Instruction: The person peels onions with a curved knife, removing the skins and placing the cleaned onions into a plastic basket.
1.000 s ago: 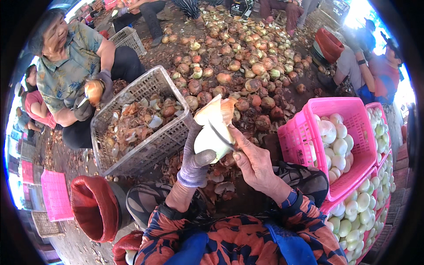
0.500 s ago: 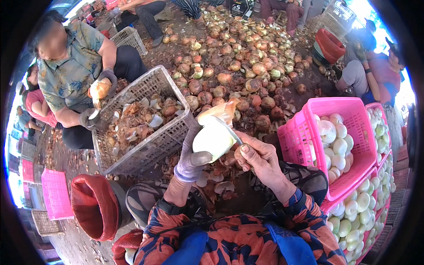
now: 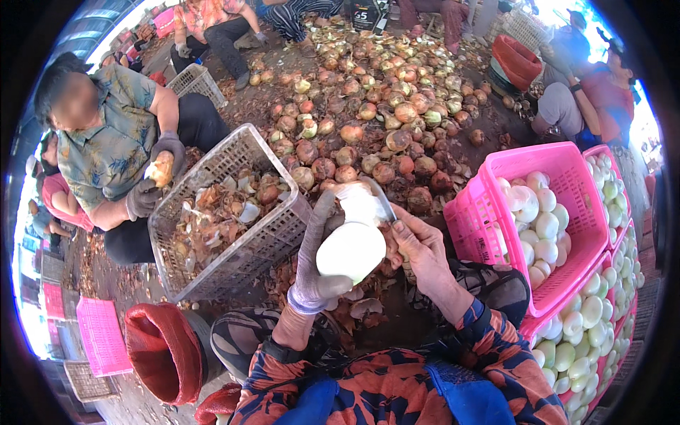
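My left hand, in a grey glove, is closed round a large peeled white onion. Just above the onion, a loose flap of onion skin hangs against the blade of a knife. My bare right hand grips the knife by its handle, which the fingers mostly hide. Both hands are held over my lap, with scraps of skin on the ground below. Beyond them spreads a big heap of unpeeled onions.
At the left stands a grey crate of skins and onions. A pink crate of peeled onions is at the right, beside more filled crates. A red sack stands lower left. A co-worker with gloved hands holds an onion at the left.
The knife and skin flap have swung up off the onion's side to above its top. The onion is turned in my left hand. My view has shifted slightly.
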`<state>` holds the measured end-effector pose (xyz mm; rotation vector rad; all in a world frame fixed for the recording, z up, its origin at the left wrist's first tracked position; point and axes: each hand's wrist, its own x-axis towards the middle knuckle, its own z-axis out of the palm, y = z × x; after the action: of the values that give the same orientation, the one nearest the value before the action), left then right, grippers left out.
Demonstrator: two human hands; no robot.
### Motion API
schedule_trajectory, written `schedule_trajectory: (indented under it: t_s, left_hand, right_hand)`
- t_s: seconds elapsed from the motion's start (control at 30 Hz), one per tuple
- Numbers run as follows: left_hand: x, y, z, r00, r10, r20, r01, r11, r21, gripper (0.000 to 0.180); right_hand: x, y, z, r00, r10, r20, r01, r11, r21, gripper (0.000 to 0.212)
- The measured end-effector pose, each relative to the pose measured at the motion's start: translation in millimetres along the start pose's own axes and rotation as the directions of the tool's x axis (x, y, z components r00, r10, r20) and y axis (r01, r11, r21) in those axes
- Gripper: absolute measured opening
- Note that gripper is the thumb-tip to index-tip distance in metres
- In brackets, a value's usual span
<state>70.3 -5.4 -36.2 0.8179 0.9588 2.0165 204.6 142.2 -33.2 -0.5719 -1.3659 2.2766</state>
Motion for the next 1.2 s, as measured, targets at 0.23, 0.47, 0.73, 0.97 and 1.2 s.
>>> schedule_trajectory:
  t_s: [0.23,0.47,0.73,0.97,1.2]
  left_hand:
    - [-0.1,6.8,-8.6,1.000,0.008,-0.018,-0.009,0.998,-0.062,0.135]
    - [-2.8,-9.2,-14.2,0.989,0.120,0.085,-0.131,0.983,0.128,0.132]
    - [-8.9,-5.8,-8.1,0.991,0.027,0.134,-0.043,0.993,0.114,0.129]
    - [-13.5,1.6,-18.6,0.988,-0.029,0.153,-0.025,0.940,0.341,0.145]
    - [-10.5,-9.2,-12.8,0.991,-0.063,0.120,0.034,0.972,0.231,0.139]
  right_hand:
    - [6.5,-8.5,-5.2,0.986,0.018,0.166,0.005,0.991,-0.136,0.057]
    - [-4.1,-15.5,2.5,0.976,0.007,0.219,0.085,0.909,-0.409,0.049]
    - [3.6,-1.5,-5.3,0.959,-0.193,0.207,0.279,0.771,-0.573,0.025]
    - [5.7,-6.0,-5.7,0.982,-0.062,0.177,0.132,0.900,-0.415,0.020]
    - [17.9,13.5,-21.2,0.991,-0.093,0.094,0.124,0.906,-0.405,0.018]
